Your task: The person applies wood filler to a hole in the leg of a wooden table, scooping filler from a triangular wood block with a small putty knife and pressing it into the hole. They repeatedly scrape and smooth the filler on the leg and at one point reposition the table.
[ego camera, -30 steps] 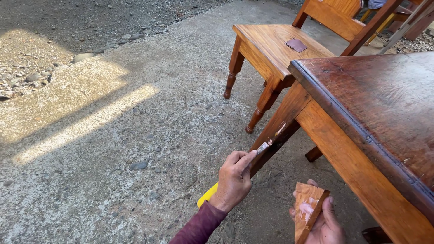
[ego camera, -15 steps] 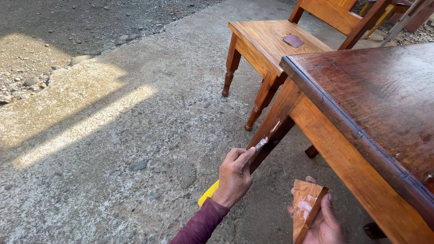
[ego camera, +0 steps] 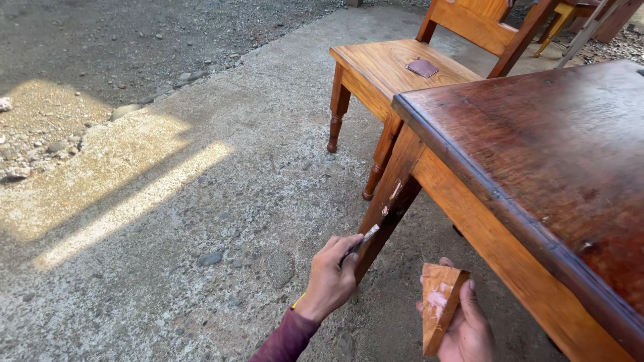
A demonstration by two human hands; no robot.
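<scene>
In the head view, the left hand point(ego camera: 332, 278) has its fingers point(ego camera: 342, 247) closed around a small putty knife point(ego camera: 363, 239), whose pale blade tip sticks out just past the fingertips and touches, or all but touches, the table leg point(ego camera: 391, 201). On that slanted leg, a little above the blade, sit two light patches of filler. A bit of yellow shows under the wrist, too little to identify. The dark red sleeve point(ego camera: 285, 338) runs down from the wrist to the lower edge of the picture. To the right of those fingers, and apart from them, the right hand point(ego camera: 466, 325) grips a wooden block point(ego camera: 439, 312) held upright, its fingers wrapped on the block's right side and the thumb behind; the block's front face carries a whitish smear of filler. Above and to the right of both hands spreads the dark, glossy tabletop point(ego camera: 550, 154), with a lighter orange apron beneath its edge. Beyond the left fingers, farther up, stands a wooden chair point(ego camera: 396, 67) with a small brownish pad point(ego camera: 422, 68) lying on its seat. All of it stands on a rough concrete floor point(ego camera: 168, 221) crossed by sunlit strips, with gravel along its far side.
</scene>
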